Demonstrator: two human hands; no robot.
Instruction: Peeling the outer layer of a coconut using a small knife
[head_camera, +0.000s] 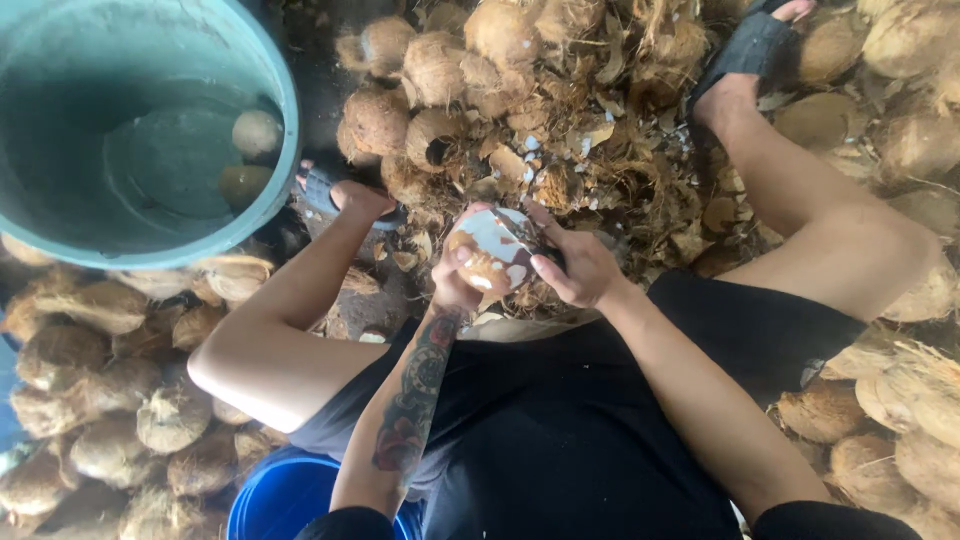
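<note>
My left hand (455, 280) grips a partly peeled coconut (490, 250), its white flesh showing where the brown skin is off. My right hand (575, 265) holds a small blade against the coconut's upper right side; the blade is mostly hidden by my fingers. Both hands are between my knees, above a heap of brown shell and husk scraps (580, 170).
A large teal tub (285, 120) at upper left holds water and two peeled coconuts (255, 135). Husked coconuts are piled at left (100, 400), right (900, 420) and top (440, 60). A blue bucket (285, 495) sits by my left thigh. My sandalled feet (750, 50) rest among the husks.
</note>
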